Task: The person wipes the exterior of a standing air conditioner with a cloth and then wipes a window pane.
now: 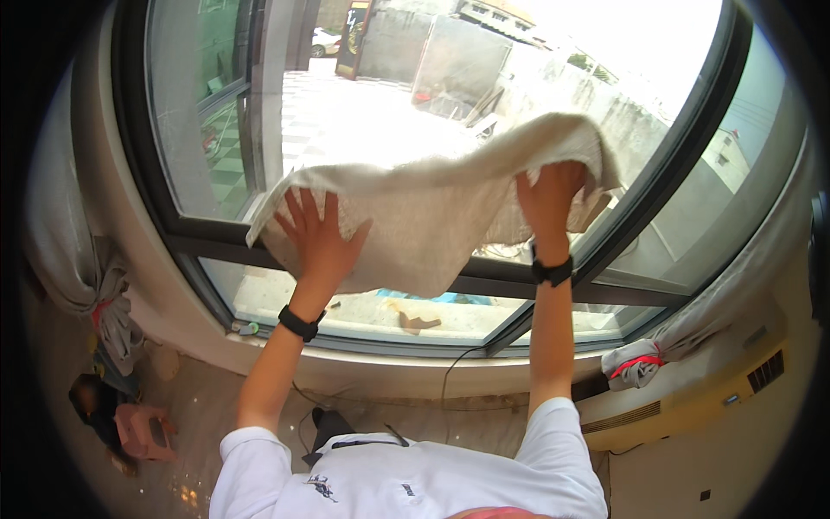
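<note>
A light beige cloth [421, 227] is spread against the glass of a large dark-framed window [480, 269], hanging down over the frame's horizontal bar. My left hand [321, 237] lies on the cloth's left part with its fingers spread. Higher up on the right, my right hand [551, 191] is bent into the cloth under a raised fold, its fingertips partly hidden; whether they grip the fabric cannot be told. Both wrists wear black bands.
Tied grey curtains [113, 305] flank the window, the right one [639, 370] above a yellowish unit [687, 409] with vents. A pink plastic stool [142, 431] stands lower left beside a dark figure. A thin cable [444, 389] hangs from the sill.
</note>
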Action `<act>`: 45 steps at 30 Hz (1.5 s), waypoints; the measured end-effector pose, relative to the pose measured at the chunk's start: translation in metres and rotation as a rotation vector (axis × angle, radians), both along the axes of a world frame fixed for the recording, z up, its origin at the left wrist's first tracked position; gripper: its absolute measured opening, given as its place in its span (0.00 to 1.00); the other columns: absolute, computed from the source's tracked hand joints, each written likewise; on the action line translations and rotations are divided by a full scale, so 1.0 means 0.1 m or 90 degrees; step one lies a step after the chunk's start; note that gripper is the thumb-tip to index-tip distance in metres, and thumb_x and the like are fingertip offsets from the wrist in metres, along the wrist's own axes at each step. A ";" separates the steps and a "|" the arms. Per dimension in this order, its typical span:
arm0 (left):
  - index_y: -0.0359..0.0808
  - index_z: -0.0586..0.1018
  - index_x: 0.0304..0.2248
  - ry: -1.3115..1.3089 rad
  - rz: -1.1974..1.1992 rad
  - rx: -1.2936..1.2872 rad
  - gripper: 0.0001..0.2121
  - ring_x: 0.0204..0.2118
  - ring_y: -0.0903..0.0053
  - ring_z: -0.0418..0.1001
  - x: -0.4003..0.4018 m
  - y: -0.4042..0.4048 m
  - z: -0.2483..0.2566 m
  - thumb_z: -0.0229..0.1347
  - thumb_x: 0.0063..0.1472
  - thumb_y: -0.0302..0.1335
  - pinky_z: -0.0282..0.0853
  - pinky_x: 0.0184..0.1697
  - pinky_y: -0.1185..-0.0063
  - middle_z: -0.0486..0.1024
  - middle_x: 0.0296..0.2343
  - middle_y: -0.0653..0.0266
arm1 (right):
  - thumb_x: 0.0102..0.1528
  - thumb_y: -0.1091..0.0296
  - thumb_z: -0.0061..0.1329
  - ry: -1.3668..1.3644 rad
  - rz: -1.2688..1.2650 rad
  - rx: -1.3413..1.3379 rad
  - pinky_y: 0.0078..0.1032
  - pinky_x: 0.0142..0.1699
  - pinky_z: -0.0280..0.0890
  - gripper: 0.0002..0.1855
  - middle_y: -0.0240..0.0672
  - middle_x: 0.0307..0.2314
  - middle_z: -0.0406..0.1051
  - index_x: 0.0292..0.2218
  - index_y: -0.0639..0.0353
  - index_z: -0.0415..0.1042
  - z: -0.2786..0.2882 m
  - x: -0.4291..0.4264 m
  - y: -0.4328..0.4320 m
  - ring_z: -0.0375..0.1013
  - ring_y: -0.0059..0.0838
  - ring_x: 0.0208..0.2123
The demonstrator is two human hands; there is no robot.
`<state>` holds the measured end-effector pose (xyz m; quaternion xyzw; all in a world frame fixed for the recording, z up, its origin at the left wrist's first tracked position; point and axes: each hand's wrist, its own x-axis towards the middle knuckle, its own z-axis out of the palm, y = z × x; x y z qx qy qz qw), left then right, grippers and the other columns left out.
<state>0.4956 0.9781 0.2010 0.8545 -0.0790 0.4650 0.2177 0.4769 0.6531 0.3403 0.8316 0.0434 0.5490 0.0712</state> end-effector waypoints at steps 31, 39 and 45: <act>0.32 0.81 0.38 1.435 -0.231 -0.393 0.24 0.40 0.67 0.76 -1.81 0.81 -3.52 0.57 0.54 0.47 0.70 0.43 0.72 0.78 0.39 0.48 | 0.50 0.60 0.53 0.217 0.135 0.071 0.44 0.50 0.60 0.21 0.53 0.42 0.65 0.41 0.65 0.65 -0.72 -0.39 0.18 0.63 0.52 0.47; 0.36 0.78 0.46 1.219 -0.158 0.291 0.32 0.52 0.61 0.70 -1.85 0.49 -4.60 0.55 0.50 0.53 0.62 0.55 0.70 0.72 0.49 0.50 | 0.44 0.73 0.53 0.254 0.183 0.120 0.49 0.53 0.51 0.27 0.60 0.43 0.56 0.46 0.68 0.62 -0.70 -0.38 0.25 0.54 0.62 0.48; 0.32 0.77 0.46 1.164 -0.086 0.244 0.32 0.56 0.46 0.63 -1.90 0.57 -4.94 0.54 0.50 0.51 0.58 0.57 0.61 0.66 0.51 0.38 | 0.46 0.69 0.53 0.188 0.198 0.070 0.46 0.45 0.58 0.20 0.55 0.37 0.61 0.40 0.65 0.65 -0.70 -0.40 0.29 0.61 0.56 0.41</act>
